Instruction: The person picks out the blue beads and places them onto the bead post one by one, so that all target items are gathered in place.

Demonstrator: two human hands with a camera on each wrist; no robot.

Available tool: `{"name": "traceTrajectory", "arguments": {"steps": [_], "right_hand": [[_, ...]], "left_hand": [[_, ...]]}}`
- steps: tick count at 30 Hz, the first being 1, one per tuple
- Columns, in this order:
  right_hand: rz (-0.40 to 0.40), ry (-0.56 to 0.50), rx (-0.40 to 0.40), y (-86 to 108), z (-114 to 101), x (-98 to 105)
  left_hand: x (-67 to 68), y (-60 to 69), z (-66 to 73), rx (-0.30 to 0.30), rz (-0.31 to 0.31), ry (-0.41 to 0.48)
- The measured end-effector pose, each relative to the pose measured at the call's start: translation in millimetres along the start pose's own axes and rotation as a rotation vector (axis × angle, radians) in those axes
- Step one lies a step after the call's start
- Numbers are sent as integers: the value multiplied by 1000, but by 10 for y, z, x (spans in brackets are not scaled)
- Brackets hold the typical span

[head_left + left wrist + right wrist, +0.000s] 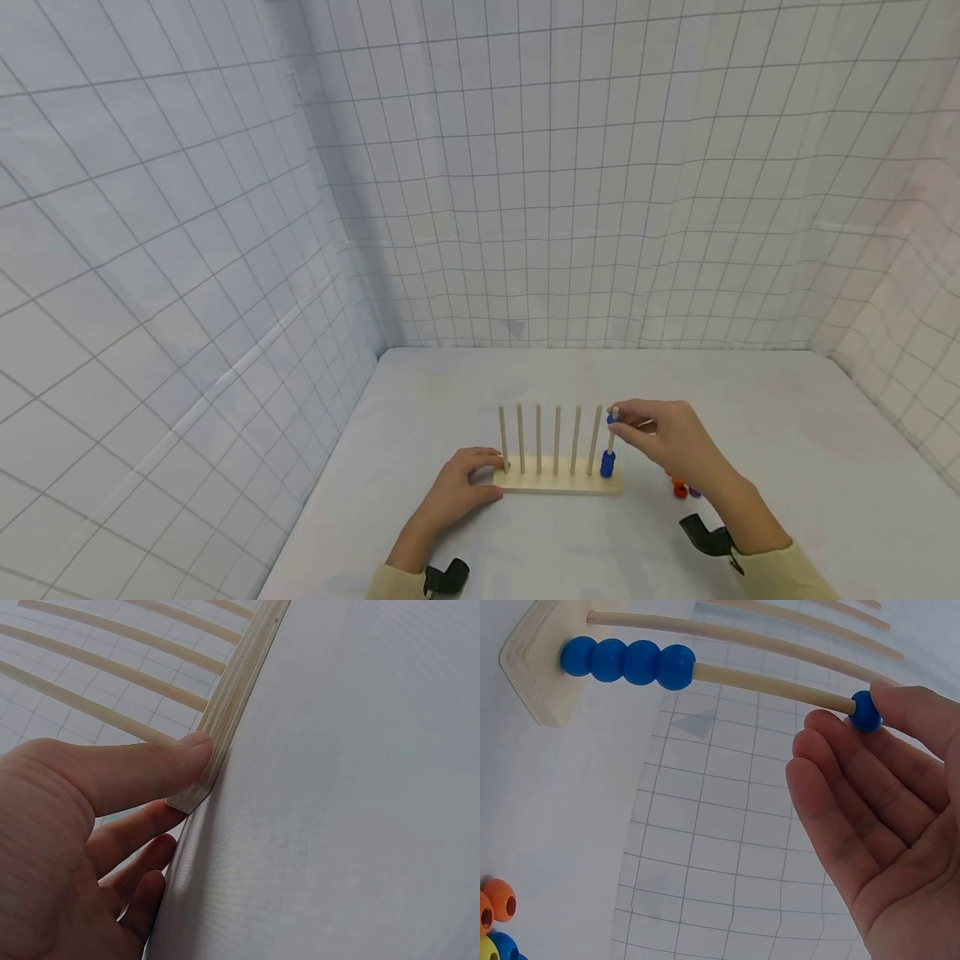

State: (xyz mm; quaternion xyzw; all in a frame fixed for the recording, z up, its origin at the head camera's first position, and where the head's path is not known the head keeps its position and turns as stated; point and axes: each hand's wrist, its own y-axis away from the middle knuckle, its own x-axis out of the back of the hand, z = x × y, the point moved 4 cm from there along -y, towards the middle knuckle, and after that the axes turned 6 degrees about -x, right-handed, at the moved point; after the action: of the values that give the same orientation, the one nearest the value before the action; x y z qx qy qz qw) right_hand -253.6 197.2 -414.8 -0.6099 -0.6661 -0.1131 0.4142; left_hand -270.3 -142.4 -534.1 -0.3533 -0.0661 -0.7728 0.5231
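Right hand [667,430] pinches a blue bead [866,712] high on the end rod [772,688]

White sheets [562,183] printed with a dark grid rise behind the counter [427,392] and at both sides. The counter itself is covered in white. On it, well forward of the back sheet, lies a pale wooden base [540,482], its long side running left to right.

Pale sleeves [787,575] reach in from the near edge, with a black device [447,577] at each wrist. The hands are apart. The left hand [459,485] grips the base's left end, thumb at the near edge, and covers that corner. The right one is at the other end, thumb and fingertips closed around the bead, its remaining fingers extended.

Six bare rods [538,437] stand in a row from the left end, just beside the seventh, which bears the beads. The held bead sits around this last rod's upper end; four blue beads [641,662] are stacked at its foot, with a stretch of bare wood between.

Loose beads [680,491], red-orange and purple among them, lie right of the base, partly hidden by the right forearm; the right wrist view also shows a yellow bead [486,946].
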Motion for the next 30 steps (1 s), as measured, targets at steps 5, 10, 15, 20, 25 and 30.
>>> {"name": "traceTrajectory", "arguments": {"steps": [5, 10, 15, 20, 25, 30], "right_hand": [[12, -4, 26, 6, -4, -3], [17, -4, 40, 17, 7, -26], [19, 8, 37, 32, 17, -43], [20, 10, 40, 39, 44, -66], [11, 12, 41, 39, 65, -95], [12, 10, 44, 42, 79, -115]], "left_hand": [[-6, -4, -11, -6, 2, -8], [-10, -11, -22, -8, 4, -2], [-8, -10, -5, -6, 6, 8], [-7, -8, 7, 1, 9, 4], [-8, -6, 12, 12, 13, 4], [-9, -5, 12, 7, 13, 5]]}}
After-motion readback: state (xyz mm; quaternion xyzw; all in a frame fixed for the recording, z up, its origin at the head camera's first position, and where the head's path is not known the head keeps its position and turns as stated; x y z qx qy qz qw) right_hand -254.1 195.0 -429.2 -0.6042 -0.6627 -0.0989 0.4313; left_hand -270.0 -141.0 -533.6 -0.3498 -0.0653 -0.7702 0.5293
